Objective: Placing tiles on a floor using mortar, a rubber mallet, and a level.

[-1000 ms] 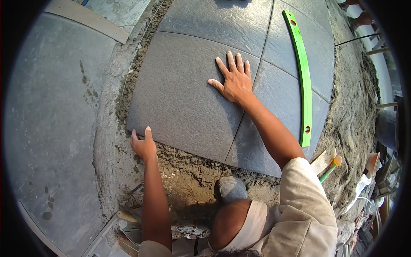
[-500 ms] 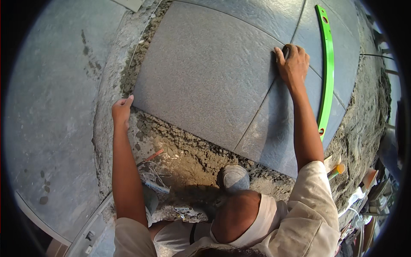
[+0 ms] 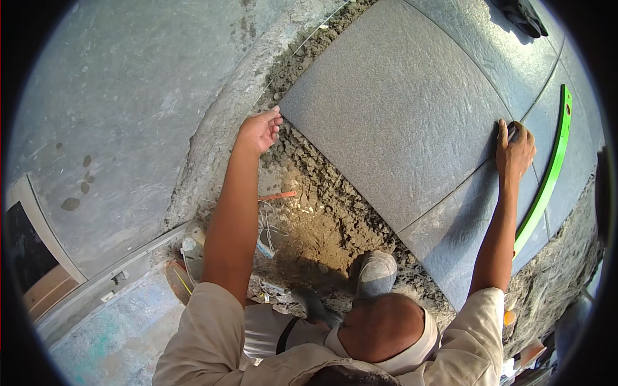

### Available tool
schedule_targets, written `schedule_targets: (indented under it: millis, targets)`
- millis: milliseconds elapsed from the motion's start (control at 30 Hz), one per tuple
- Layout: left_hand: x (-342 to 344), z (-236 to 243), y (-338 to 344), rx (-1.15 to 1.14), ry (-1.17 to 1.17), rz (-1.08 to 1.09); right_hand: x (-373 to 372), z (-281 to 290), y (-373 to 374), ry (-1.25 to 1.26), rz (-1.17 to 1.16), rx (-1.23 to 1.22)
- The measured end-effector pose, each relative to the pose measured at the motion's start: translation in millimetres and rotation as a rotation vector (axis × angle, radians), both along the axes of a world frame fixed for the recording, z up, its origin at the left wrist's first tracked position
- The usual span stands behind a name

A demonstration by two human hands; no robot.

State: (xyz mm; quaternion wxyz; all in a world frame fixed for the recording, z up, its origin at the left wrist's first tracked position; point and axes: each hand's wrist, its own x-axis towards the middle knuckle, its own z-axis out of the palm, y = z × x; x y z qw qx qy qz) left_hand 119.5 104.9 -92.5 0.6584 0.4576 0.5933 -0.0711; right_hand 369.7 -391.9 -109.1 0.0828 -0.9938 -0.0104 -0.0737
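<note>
A large grey textured tile (image 3: 393, 109) lies in the middle, its right edge along other laid tiles. At its left corner is my left hand (image 3: 259, 132), thumb and fingers pinched together and the other fingers curled. What the pinch holds, if anything, I cannot make out. A thin pale string (image 3: 322, 26) runs over the mortar toward that hand. My right hand (image 3: 516, 154) is at the tile's right corner, near the joints, with fingers bent round a small dark thing (image 3: 513, 133) mostly hidden by them. A bright green level (image 3: 548, 170) lies right of this hand.
Rough mortar (image 3: 341, 174) borders the tile's near edge, where an orange stick (image 3: 278, 195) lies. A grey concrete floor (image 3: 141, 103) stretches away left. My shoe (image 3: 376, 273) is below the tile. A dark crumpled object (image 3: 523, 16) sits on the far tiles.
The view has swung, so the tile, level and both hands appear farther right. My left hand's fingers show more curled at the corner. The dark crumpled object has come into view.
</note>
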Motion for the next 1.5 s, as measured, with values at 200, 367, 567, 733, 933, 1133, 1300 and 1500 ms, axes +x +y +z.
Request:
schedule_targets:
  millis: [200,367,567,733,933,1133,1300,1500]
  targets:
    - [2.0,7.5,-36.2,0.176,0.068,-0.023,0.0,5.3,-3.3,0.015,0.003,-0.007]
    - [-9.6,14.5,-78.8,0.103,-0.005,0.035,-1.4,1.5,-0.9,0.009,0.006,-0.039]
    - [-22.4,15.1,-125.4,0.128,-0.037,0.081,-2.5,0.5,0.7,0.031,0.011,-0.020]
    - [-30.7,17.1,-171.5,0.037,0.000,0.113,-2.6,-1.2,0.0,-0.024,0.015,-0.037]
    - [-30.3,12.2,-177.5,0.027,-0.031,0.265,-5.9,-2.3,1.7,-0.058,0.038,-0.033]
    - [-25.4,0.3,-174.9,-0.078,-0.069,0.385,-4.8,-0.6,-1.4,-0.068,0.039,-0.035]
    - [-29.2,-5.6,-170.0,-0.056,-0.072,0.382,-6.2,-0.2,4.7,-0.069,0.048,-0.029]
    - [-27.4,6.7,-173.6,-0.020,-0.112,0.406,-4.8,0.6,5.4,-0.073,0.058,-0.015]
